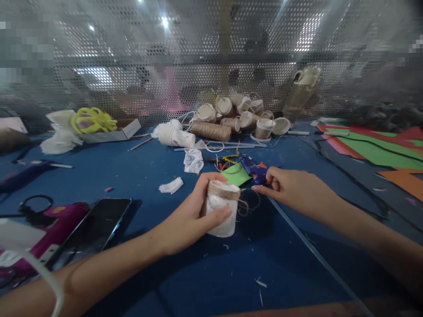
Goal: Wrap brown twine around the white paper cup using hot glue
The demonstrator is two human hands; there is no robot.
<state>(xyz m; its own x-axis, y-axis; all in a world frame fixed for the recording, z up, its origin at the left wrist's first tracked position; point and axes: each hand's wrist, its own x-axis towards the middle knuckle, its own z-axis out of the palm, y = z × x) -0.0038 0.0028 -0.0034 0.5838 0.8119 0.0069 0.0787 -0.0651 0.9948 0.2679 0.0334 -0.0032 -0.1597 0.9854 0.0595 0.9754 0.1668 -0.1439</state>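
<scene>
A white paper cup [222,220] stands upright, slightly tilted, in the grip of my left hand [198,211], whose fingers and thumb wrap round its side. Brown twine [224,190] circles the cup near its rim, and loose twine loops stick out on its right. My right hand [277,185] has curled fingers beside the blue glue gun [251,168]; whether it pinches the twine end or touches the gun is too small to tell. Bright green paper [236,175] lies behind the cup.
A roll of twine [211,131], stacked white cups [176,137] and twine-wrapped cups [264,127] sit at the back. To the left are a phone [102,220] and a magenta glue gun [54,229]. Coloured sheets [373,145] lie right. A clear glue stick [310,246] crosses the front.
</scene>
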